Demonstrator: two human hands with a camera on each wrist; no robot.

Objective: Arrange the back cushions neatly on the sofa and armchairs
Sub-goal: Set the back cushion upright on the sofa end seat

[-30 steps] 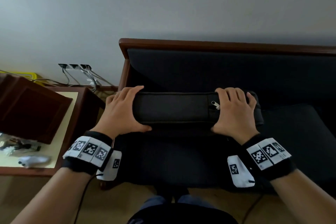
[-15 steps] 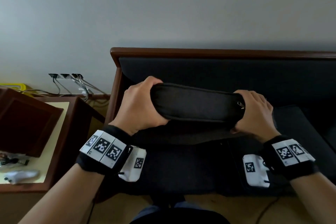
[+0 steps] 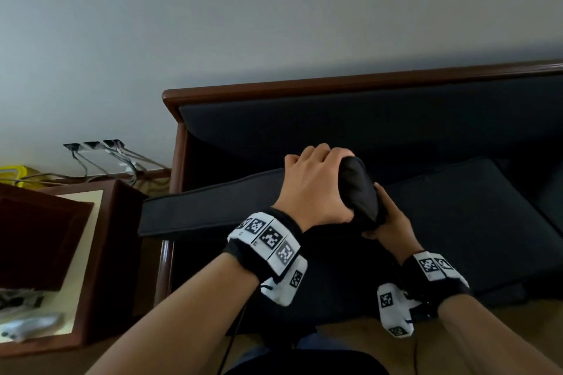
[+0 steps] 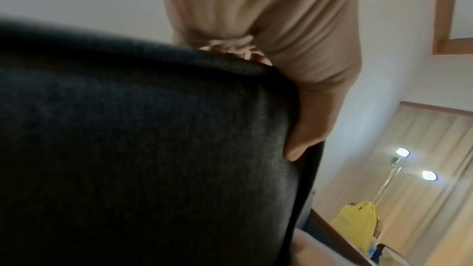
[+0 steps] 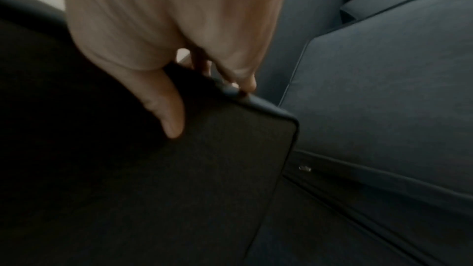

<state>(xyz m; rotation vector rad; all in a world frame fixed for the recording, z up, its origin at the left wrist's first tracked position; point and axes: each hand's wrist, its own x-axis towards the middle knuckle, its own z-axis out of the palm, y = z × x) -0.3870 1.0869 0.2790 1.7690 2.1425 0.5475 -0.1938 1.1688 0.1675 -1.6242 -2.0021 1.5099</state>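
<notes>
Head view: left hand (image 3: 313,189) and right hand (image 3: 388,219) both grasp the dark back cushion (image 3: 359,192) at frame centre, above the sofa (image 3: 457,216) seat. It appears end-on, long axis probably running away from the camera. Only the right wrist view shows the fingers (image 5: 245,80) curled over its piped edge; only the left wrist view shows a yellow bag (image 4: 355,228), lower right. No legible writing.

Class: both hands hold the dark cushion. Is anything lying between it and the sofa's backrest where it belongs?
Nothing visible. The left hand and right hand grip the dark fabric back cushion, and the dark upholstered sofa backrest behind it shows bare.
</notes>
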